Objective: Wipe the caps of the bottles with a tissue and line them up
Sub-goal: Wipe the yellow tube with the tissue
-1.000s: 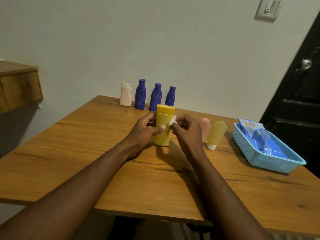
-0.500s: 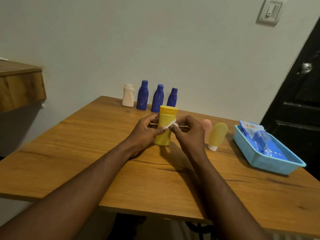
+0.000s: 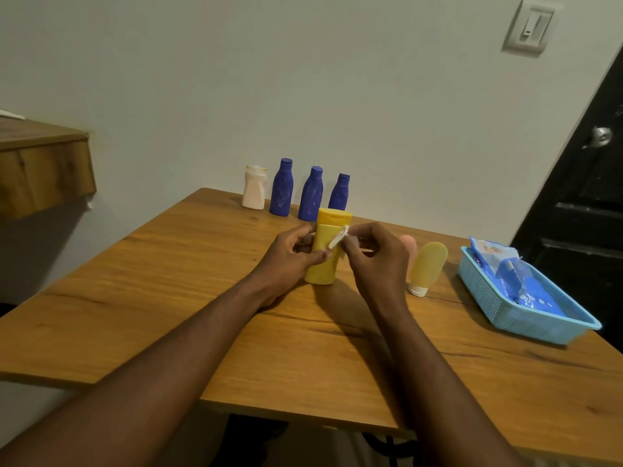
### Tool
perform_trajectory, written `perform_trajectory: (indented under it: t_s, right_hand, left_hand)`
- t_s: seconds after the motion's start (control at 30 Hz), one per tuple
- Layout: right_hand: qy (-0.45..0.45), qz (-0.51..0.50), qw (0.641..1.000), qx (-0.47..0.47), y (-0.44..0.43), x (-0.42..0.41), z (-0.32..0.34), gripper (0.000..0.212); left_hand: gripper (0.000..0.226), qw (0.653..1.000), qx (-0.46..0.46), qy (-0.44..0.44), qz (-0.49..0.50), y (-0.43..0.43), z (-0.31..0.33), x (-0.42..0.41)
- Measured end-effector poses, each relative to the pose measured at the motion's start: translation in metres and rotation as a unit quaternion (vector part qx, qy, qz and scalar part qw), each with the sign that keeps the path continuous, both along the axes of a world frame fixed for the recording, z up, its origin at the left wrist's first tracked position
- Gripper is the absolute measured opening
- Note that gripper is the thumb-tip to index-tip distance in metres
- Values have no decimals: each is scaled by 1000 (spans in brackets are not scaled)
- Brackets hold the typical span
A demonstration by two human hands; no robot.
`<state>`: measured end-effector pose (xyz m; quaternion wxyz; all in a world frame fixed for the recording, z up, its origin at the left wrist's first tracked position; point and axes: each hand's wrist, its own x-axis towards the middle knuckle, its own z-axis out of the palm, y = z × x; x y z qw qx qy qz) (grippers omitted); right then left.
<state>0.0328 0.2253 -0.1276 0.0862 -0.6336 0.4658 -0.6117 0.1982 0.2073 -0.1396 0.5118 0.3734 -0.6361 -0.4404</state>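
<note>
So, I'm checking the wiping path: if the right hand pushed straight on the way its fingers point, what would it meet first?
Most likely the yellow bottle: the right hand pinches the tissue just beside its upper part, though depth leaves actual contact unclear.

Grip: left hand (image 3: 290, 254) holds the yellow bottle (image 3: 322, 267), right hand (image 3: 377, 261) pinches the tissue (image 3: 338, 240) against it. Left of the grip and toward the person: bare table (image 3: 161, 284), open passage. Beyond: a white bottle (image 3: 254, 188) and three blue bottles (image 3: 310, 195) in a row block the wall side. Right: a pink tube (image 3: 409, 246) and a yellow tube (image 3: 428, 266) stand just beside the right hand; a blue basket (image 3: 526, 326) lies farther right.
</note>
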Motion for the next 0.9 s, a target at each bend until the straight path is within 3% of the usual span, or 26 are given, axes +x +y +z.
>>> perform_trajectory:
  t_s: [0.1, 0.27, 0.5, 0.6, 0.9]
  right_hand:
    - [4, 1, 1000, -23, -2, 2, 0, 13]
    - [23, -11, 997, 70, -8, 0, -7, 8]
    - [-26, 1, 993, 111, -7, 0, -6, 6]
    - [-43, 24, 991, 126, -8, 0, -7, 2]
    - [-96, 60, 992, 51, -2, 5, 1, 14]
  left_hand:
    - [55, 1000, 1, -7, -3, -2, -4, -1]
    - [62, 999, -6, -33, 17, -3, -4, -4]
    - [29, 999, 38, -17, -19, -5, 3, -1]
    - [31, 999, 38, -20, -4, -7, 3, 1]
    - [46, 1000, 21, -3, -15, -7, 2, 6]
